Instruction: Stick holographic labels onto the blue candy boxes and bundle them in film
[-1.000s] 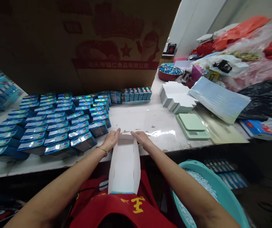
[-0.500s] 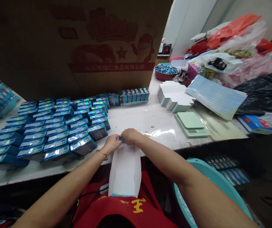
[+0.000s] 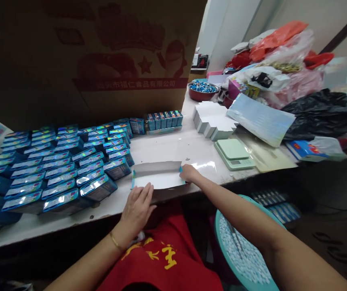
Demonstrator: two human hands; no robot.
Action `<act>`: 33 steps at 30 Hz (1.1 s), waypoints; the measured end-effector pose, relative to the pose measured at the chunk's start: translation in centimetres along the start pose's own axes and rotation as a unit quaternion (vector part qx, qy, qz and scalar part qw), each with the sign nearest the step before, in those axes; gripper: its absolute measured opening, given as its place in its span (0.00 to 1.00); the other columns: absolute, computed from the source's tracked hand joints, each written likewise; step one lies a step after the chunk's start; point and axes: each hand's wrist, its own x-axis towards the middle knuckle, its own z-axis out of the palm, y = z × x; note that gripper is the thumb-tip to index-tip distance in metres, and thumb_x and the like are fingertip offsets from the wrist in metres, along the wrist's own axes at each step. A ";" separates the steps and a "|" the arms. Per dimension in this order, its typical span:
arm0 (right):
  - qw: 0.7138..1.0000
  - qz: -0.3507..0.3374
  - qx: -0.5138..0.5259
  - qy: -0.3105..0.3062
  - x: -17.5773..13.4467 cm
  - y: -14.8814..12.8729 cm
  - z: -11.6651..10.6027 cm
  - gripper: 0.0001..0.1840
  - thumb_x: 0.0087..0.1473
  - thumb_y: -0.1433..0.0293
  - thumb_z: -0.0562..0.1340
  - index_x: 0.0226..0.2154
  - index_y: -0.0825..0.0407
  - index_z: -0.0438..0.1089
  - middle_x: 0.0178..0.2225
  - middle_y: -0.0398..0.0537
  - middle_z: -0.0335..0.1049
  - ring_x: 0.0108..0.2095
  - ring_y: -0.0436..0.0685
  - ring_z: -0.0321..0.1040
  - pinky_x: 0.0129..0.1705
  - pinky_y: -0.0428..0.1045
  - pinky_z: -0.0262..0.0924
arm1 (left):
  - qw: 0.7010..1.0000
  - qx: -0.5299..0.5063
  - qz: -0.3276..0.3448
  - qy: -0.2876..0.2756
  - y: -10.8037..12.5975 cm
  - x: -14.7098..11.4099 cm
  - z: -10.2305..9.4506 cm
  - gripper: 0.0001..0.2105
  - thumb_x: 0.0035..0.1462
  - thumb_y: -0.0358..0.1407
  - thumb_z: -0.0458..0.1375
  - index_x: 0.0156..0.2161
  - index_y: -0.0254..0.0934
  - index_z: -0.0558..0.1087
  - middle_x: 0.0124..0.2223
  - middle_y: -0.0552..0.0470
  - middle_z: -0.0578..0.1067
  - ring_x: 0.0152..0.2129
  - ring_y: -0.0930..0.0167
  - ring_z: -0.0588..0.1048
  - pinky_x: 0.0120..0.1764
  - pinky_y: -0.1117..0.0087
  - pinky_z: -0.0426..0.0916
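A shallow cardboard tray (image 3: 158,178), white inside with blue at its ends, sits crosswise at the table's front edge. My right hand (image 3: 189,173) has its fingers closed on the tray's right end. At the front left of the tray is my left hand (image 3: 138,204), fingers stretched out and touching or almost touching its near edge. Left of the tray stand several rows of small blue boxes (image 3: 97,185). Behind it, a clear holder with a row of small blue packs (image 3: 165,120) stands against a large carton.
The large brown carton (image 3: 100,101) walls off the back. At right are a stack of white cardboard blanks (image 3: 211,115), a pale green scale (image 3: 234,152) and plastic bags (image 3: 282,52). A turquoise basin (image 3: 218,232) of small pale pieces stands below; a bowl of blue-wrapped pieces (image 3: 202,95) sits farther back.
The tray has gone from upright over my lap to crosswise on the table edge. My hands have parted, the right to its right end, the left opening at its front.
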 end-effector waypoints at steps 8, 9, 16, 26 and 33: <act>0.906 -0.258 -0.044 0.332 -8.0 -2.4 4.2 0.25 0.52 0.62 0.57 0.51 0.54 0.57 0.50 0.56 0.60 0.48 0.61 0.57 0.46 0.53 0.54 | 0.999 0.028 0.018 0.004 -4.2 2.9 5.2 0.18 0.56 0.32 0.49 0.53 0.35 0.61 0.49 0.40 0.66 0.46 0.62 0.63 0.47 0.59 0.61; 0.900 -0.274 -0.064 0.333 -8.2 -2.8 5.3 0.24 0.51 0.63 0.59 0.49 0.54 0.59 0.47 0.56 0.62 0.45 0.60 0.58 0.43 0.53 0.55 | 0.999 0.026 0.022 0.003 -4.4 2.9 5.4 0.17 0.57 0.31 0.48 0.52 0.35 0.61 0.46 0.41 0.67 0.44 0.63 0.63 0.46 0.60 0.61; 0.905 -0.260 -0.129 0.310 -4.4 -2.3 8.4 0.08 0.52 0.64 0.58 0.31 0.53 0.63 0.32 0.49 0.65 0.34 0.56 0.60 0.35 0.50 0.52 | 0.995 0.066 -0.003 -0.076 -4.3 3.2 5.1 0.12 0.59 0.36 0.44 0.31 0.34 0.68 0.30 0.46 0.69 0.30 0.65 0.66 0.34 0.64 0.61; 0.895 -0.287 -0.063 0.336 -3.4 -3.0 2.1 0.16 0.51 0.62 0.59 0.42 0.53 0.64 0.42 0.54 0.66 0.46 0.59 0.59 0.46 0.53 0.52 | 0.992 -0.003 -0.010 -0.125 -2.1 2.8 2.5 0.12 0.57 0.41 0.48 0.33 0.34 0.67 0.34 0.46 0.70 0.32 0.67 0.67 0.35 0.66 0.62; 0.906 -0.369 -0.106 0.181 -2.4 -2.1 2.4 0.15 0.56 0.73 0.51 0.45 0.50 0.65 0.41 0.49 0.70 0.41 0.53 0.65 0.42 0.48 0.57 | 0.984 -0.111 -0.134 -0.049 -5.3 8.3 -0.4 0.18 0.59 0.41 0.41 0.43 0.35 0.70 0.47 0.45 0.70 0.43 0.65 0.66 0.45 0.65 0.60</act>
